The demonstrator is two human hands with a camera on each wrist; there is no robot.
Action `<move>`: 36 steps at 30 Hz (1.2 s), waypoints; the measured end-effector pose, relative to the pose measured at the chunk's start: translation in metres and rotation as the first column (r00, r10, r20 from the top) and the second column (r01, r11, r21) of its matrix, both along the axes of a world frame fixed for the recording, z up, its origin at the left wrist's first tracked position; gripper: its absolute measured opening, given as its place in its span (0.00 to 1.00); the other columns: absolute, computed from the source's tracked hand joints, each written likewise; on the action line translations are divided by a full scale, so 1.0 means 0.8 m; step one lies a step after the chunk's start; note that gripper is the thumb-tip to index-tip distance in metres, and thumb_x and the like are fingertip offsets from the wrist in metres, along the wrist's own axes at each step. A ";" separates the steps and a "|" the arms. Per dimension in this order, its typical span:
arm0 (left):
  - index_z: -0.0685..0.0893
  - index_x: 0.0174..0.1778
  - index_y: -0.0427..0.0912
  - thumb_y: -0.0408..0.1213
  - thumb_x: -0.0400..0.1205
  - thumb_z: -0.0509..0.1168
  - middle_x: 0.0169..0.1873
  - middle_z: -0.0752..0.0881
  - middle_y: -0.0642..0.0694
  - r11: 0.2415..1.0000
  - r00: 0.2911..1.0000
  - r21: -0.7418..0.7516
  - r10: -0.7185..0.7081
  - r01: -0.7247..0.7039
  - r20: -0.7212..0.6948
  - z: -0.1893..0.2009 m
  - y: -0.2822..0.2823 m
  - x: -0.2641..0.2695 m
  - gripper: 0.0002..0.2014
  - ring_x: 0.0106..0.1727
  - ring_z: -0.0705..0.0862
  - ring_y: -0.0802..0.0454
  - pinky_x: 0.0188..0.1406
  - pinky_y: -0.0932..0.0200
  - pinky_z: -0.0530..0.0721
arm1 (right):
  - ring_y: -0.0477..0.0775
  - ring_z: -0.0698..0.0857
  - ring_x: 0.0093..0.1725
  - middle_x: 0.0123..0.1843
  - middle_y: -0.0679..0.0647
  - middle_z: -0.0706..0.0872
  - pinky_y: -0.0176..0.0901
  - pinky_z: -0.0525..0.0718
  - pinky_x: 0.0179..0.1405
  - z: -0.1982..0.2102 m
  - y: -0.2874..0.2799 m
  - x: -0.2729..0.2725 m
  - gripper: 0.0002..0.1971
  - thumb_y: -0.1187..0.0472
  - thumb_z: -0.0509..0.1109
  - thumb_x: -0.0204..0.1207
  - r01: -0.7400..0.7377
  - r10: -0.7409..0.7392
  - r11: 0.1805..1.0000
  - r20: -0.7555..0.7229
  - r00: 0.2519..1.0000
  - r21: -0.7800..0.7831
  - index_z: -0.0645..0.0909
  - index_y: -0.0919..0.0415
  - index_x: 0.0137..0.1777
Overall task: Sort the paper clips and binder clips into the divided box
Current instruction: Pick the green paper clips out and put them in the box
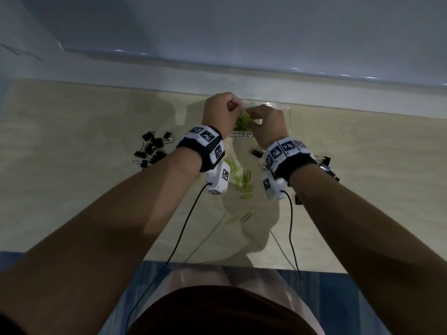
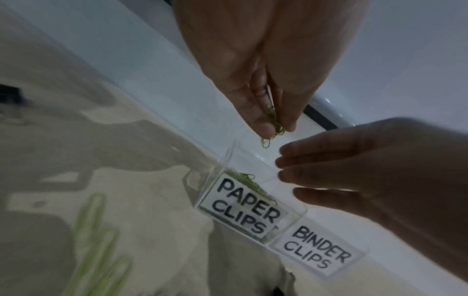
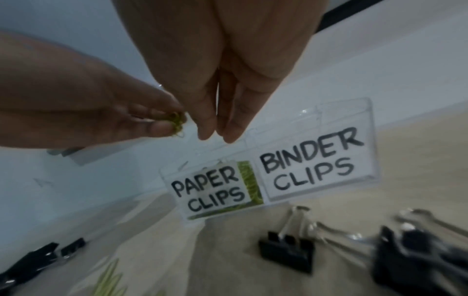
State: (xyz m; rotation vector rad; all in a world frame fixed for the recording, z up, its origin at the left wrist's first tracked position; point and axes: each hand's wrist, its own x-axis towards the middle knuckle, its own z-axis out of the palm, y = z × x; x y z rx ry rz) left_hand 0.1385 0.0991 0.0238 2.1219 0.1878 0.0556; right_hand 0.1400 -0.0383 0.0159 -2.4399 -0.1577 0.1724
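Left hand pinches green paper clips above the clear divided box, over its "PAPER CLIPS" side (so they drop there). Right hand, at three o'clock, hovers relaxed, holding nothing. Black binder clips wait at nine o'clock.

paper clips lie before the divided box; binder clips at its left

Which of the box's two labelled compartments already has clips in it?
The compartment labelled PAPER CLIPS, with green paper clips visible inside. The BINDER CLIPS compartment beside it looks empty.
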 end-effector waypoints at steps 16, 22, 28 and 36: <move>0.72 0.72 0.39 0.40 0.73 0.74 0.66 0.71 0.39 0.881 0.909 0.384 -0.110 0.276 -0.401 -0.061 0.118 -0.155 0.32 0.66 0.74 0.43 0.72 0.50 0.72 | 0.64 0.68 0.73 0.76 0.58 0.70 0.61 0.75 0.63 -0.059 0.020 -0.125 0.21 0.64 0.64 0.76 -0.560 0.554 0.770 -0.114 0.825 -0.307 0.74 0.62 0.70; 0.75 0.69 0.38 0.28 0.74 0.70 0.63 0.73 0.37 0.941 0.928 0.241 -0.144 0.236 -0.345 -0.078 0.094 -0.173 0.26 0.61 0.78 0.41 0.68 0.47 0.76 | 0.66 0.81 0.55 0.60 0.60 0.82 0.59 0.87 0.46 -0.068 -0.014 -0.152 0.16 0.67 0.69 0.72 -0.582 0.596 0.784 -0.002 0.803 -0.215 0.82 0.64 0.60; 0.75 0.70 0.38 0.36 0.77 0.69 0.65 0.72 0.38 0.921 0.959 0.308 -0.175 0.239 -0.223 -0.076 0.080 -0.136 0.25 0.65 0.73 0.41 0.70 0.49 0.73 | 0.61 0.65 0.75 0.77 0.56 0.66 0.59 0.69 0.73 -0.048 -0.069 -0.180 0.48 0.30 0.67 0.59 -0.538 0.486 0.797 -0.238 0.841 -0.275 0.62 0.49 0.79; 0.53 0.80 0.39 0.67 0.63 0.71 0.77 0.57 0.39 0.542 0.720 0.475 -0.535 0.693 -0.442 -0.069 0.065 -0.160 0.57 0.76 0.57 0.39 0.79 0.44 0.61 | 0.62 0.70 0.63 0.68 0.60 0.73 0.62 0.78 0.63 -0.059 -0.039 -0.155 0.47 0.46 0.83 0.53 -0.423 0.380 0.867 -0.198 0.903 -0.263 0.70 0.55 0.74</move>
